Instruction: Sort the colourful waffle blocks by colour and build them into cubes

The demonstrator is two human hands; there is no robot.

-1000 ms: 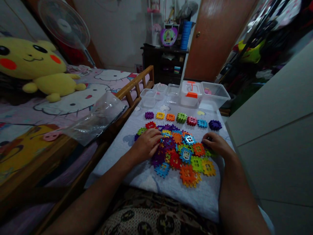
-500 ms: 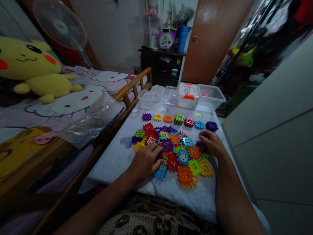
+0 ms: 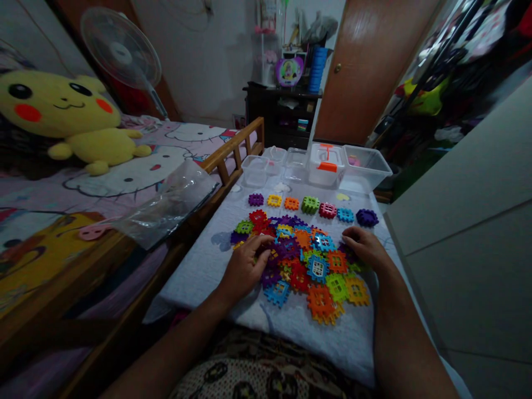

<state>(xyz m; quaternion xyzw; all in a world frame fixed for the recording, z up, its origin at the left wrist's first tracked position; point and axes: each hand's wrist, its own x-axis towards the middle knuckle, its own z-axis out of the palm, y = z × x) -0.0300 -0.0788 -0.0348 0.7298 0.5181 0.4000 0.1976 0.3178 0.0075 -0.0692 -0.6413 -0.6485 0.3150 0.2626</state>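
Coloured plastic pieces with notched edges lie in a loose pile on a cloth-covered table (image 3: 195, 277). My left hand (image 3: 245, 269) rests at the pile's left side, thumb and index finger curved at a purple piece (image 3: 272, 255); whether it grips it is hard to tell. My right hand (image 3: 366, 246) is at the pile's right edge, fingers bent over dark purple pieces partly hidden beneath it. Behind the pile runs a row of small stacks: purple (image 3: 256, 199), yellow (image 3: 274, 200), orange (image 3: 291, 203), green (image 3: 310, 205), red (image 3: 328, 210), blue (image 3: 345, 214) and dark purple (image 3: 367, 217).
Clear containers (image 3: 366, 166) and a lidded box with orange handles (image 3: 326, 166) stand at the table's back. A wooden bed rail (image 3: 233, 152) borders the left side, with a plastic bag (image 3: 166, 205) beside it. White cabinets (image 3: 469, 221) flank the right.
My left hand has turned and drawn its fingers back over the left of the pile, where a purple piece now shows. The whole view has shifted slightly.
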